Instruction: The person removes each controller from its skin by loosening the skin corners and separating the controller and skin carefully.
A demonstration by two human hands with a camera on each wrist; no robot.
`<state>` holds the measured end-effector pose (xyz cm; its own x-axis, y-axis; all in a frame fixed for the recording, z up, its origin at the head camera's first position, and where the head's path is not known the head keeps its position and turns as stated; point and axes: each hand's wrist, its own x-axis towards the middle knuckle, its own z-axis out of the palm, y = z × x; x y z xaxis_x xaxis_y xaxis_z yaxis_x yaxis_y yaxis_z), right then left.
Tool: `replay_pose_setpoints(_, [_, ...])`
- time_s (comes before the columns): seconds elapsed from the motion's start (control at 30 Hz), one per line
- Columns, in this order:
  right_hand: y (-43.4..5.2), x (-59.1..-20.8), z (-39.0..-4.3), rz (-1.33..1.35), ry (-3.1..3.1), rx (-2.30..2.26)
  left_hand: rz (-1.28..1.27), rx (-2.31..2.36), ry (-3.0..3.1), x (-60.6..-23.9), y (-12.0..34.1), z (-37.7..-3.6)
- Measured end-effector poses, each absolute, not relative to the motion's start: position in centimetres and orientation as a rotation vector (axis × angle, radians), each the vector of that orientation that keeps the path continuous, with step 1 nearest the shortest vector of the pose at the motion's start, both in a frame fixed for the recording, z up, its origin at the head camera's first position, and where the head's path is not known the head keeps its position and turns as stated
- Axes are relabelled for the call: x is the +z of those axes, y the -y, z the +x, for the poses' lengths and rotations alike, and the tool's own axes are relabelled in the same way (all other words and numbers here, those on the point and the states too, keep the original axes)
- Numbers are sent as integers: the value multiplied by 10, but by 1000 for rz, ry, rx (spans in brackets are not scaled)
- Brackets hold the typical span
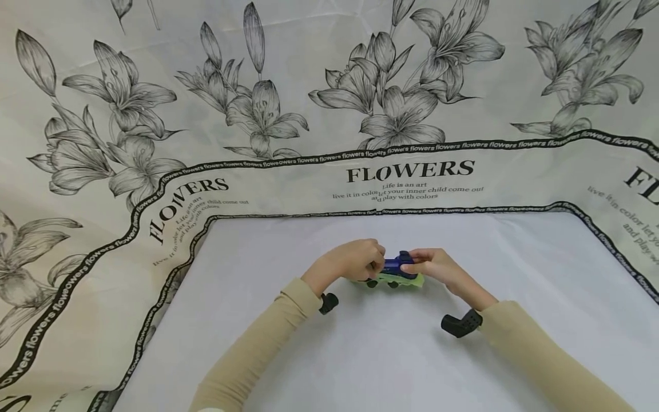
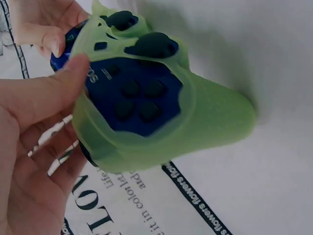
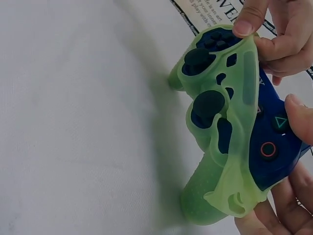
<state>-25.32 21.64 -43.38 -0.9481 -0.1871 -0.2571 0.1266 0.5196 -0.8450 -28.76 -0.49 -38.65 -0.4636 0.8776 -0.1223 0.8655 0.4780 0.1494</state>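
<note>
Below me, over the white tabletop (image 1: 391, 355), both hands hold a blue game controller (image 3: 274, 142), rigid and light by my guess. Its soft green silicone sleeve (image 2: 215, 117) looks stretchy; my left hand (image 1: 355, 260) pinches its edge, while my right hand (image 1: 437, 266) grips the hard shell.

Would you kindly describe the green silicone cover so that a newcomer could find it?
On the white sheet framed by flower-print cloth, both hands hold a blue game controller. The translucent green silicone cover is the soft skin half-peeled off it, the only green thing there.
</note>
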Motion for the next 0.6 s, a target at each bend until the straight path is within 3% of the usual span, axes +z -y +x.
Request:
replay_pose_setpoints(0.33, [-216,-431,-253,-37,-2466,-1392,1723,355,-2359,-387,12,-297])
replay_pose_setpoints(0.6, [-214,-433,-250,-30,-2469,-1393,1621,375,-2279,-389,11,-303])
